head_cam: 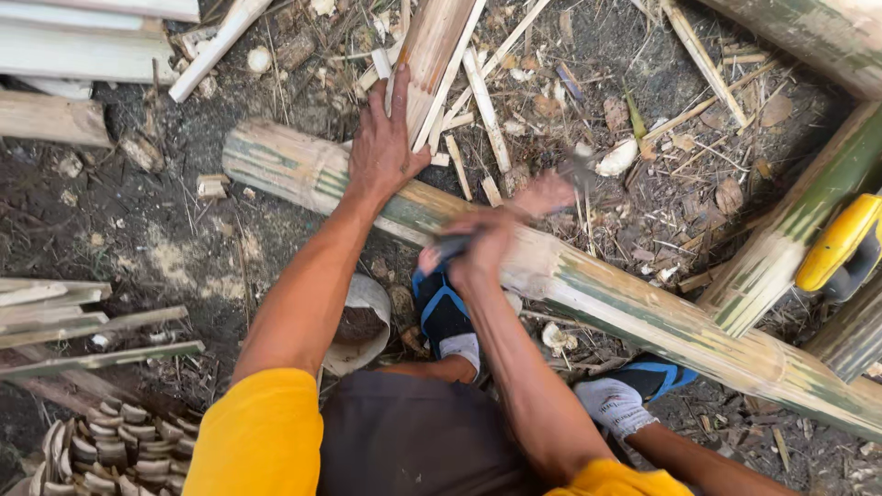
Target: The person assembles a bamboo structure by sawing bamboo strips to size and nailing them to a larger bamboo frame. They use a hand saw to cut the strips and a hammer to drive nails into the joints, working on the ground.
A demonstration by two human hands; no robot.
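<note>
Left hand [384, 138] flat on split bamboo slat [432, 55].

Dark bare ground [138, 239] is carrying everything here. A long green-and-tan bamboo pole [643, 312] is lying diagonally across it, with more poles [790, 230] resting at the right. Split bamboo strips [83, 321] are lying at the left, stacked curved pieces [110, 445] at the lower left, and pale slats [83, 46] at the upper left. Chips and splinters [643, 119] are littering the soil.
</note>
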